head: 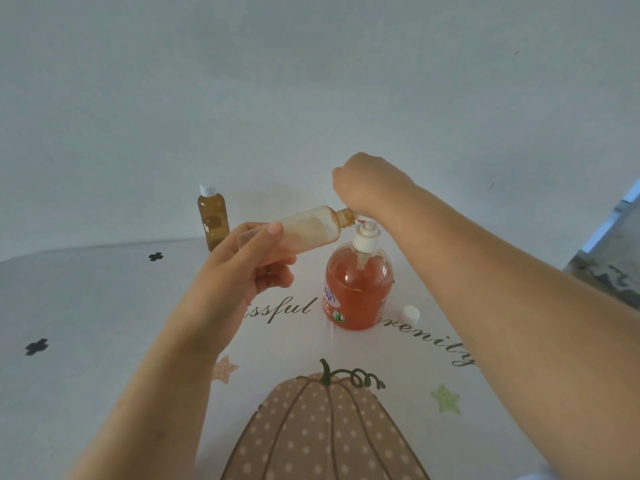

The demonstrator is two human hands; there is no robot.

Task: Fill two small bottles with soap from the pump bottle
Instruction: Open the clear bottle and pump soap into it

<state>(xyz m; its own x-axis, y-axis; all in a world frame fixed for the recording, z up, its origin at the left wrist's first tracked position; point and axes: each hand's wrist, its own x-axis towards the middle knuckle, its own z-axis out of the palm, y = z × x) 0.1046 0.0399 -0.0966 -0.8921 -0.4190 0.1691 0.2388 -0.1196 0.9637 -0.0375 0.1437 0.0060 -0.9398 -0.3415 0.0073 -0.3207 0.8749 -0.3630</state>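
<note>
An orange soap pump bottle with a white pump stands at the table's middle. My right hand rests fisted on top of the pump head, hiding most of it. My left hand grips a small uncapped bottle, tilted almost level, its threaded neck right at the pump nozzle. It is mostly clear inside, with an orange tint near the neck. A second small bottle, amber-filled with a white cap, stands upright at the far left against the wall. A loose white cap lies just right of the pump bottle.
The table wears a white cloth printed with a pumpkin, stars and script lettering. A pale wall rises close behind it. The table's right edge runs diagonally under my right forearm, with floor beyond.
</note>
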